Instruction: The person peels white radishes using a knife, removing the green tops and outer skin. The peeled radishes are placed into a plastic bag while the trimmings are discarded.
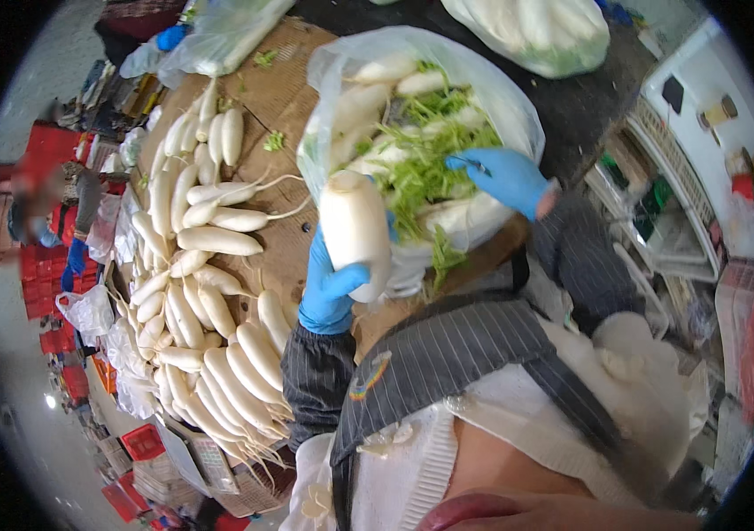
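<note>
My left hand (333, 289), in a blue glove, grips a thick white daikon radish (353, 226) upright, its cut top upwards. My right hand (506, 179), also gloved in blue, is closed around a small dark tool (473, 162), probably a knife; most of it is hidden by the fingers. Beneath and beside both hands is an open clear plastic bag (523, 119) filled with daikon radishes. Cut green leaves (423, 152) lie over the radishes in the bag, and some hang over its near edge.
A large heap of white radishes (217, 242) covers the left part of the cardboard-topped table (284, 66). More filled bags stand at the far side, one at the right (536, 33) and one at the left (231, 33). White plastic crates (675, 172) stand at the right.
</note>
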A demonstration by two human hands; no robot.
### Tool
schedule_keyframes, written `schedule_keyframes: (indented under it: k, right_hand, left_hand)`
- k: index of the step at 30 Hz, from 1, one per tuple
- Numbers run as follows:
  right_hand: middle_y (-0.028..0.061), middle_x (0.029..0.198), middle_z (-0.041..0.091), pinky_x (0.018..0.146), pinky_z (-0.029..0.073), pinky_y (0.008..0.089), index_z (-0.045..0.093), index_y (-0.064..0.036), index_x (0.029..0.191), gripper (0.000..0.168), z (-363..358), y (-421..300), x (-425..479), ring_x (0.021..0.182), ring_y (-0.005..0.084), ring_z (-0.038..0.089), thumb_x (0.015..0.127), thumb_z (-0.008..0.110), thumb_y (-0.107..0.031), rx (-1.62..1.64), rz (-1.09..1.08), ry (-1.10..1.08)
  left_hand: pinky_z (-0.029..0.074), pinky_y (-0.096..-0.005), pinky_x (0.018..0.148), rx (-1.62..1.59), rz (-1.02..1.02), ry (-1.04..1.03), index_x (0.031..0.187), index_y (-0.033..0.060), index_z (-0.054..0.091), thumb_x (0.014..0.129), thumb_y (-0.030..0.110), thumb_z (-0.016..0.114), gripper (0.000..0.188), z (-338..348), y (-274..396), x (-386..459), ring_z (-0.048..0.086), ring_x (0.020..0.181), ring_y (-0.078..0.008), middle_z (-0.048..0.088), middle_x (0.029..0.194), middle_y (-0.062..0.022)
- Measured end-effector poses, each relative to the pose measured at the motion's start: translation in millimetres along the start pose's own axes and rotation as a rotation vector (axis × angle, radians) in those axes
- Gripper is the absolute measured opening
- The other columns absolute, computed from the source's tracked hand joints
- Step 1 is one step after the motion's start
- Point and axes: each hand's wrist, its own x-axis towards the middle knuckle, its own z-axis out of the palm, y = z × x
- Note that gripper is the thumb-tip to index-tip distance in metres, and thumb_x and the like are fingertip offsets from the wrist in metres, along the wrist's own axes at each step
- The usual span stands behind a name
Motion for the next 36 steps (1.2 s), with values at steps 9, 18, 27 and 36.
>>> schedule_keyframes:
  k: [9,18,27,36]
  right_hand:
    - [0.0064,0.102,0.063,0.074,0.047,0.0237,0.051,0.000,0.128,0.065,19.7,-86.8,-7.8,0.082,0.0096,0.055,0.081,0.073,-0.039,0.950,0.167,-0.278]
    - [0.0075,0.114,0.061,0.090,0.046,0.0268,0.049,0.002,0.128,0.066,41.9,-104.9,-18.8,0.101,0.0113,0.056,0.074,0.081,-0.017,1.063,0.121,-0.165]
    - [0.0097,0.126,0.058,0.094,0.045,0.0287,0.042,-0.003,0.138,0.072,52.9,-100.9,-18.3,0.110,0.0128,0.055,0.075,0.077,-0.009,1.009,-0.073,-0.039]
    - [0.0075,0.066,0.049,0.051,0.045,0.0338,0.049,-0.025,0.137,0.074,47.7,-102.3,-2.3,0.056,0.0219,0.055,0.069,0.074,-0.008,0.068,-0.478,0.283]
  left_hand:
    - [0.030,-0.0415,0.110,-0.433,0.189,0.133,0.144,0.0058,0.026,0.093,0.029,0.056,0.064,8.4,-18.2,33.7,0.040,0.129,-0.0260,0.039,0.141,-0.0121]
    - [0.047,-0.0376,0.092,-0.214,0.446,0.352,0.121,0.0035,0.054,0.092,0.036,0.056,0.043,14.7,27.9,62.7,0.058,0.102,-0.0256,0.060,0.106,-0.0097]
    - [0.046,-0.0381,0.090,-0.452,0.340,0.185,0.110,0.0060,0.059,0.097,0.051,0.040,0.050,-18.7,27.4,68.2,0.058,0.099,-0.0242,0.061,0.105,-0.0094]
    - [0.043,-0.0389,0.099,-0.295,0.266,0.372,0.143,0.0058,0.024,0.092,0.036,0.058,0.068,32.9,-15.7,23.6,0.049,0.118,-0.0262,0.048,0.130,-0.0144]
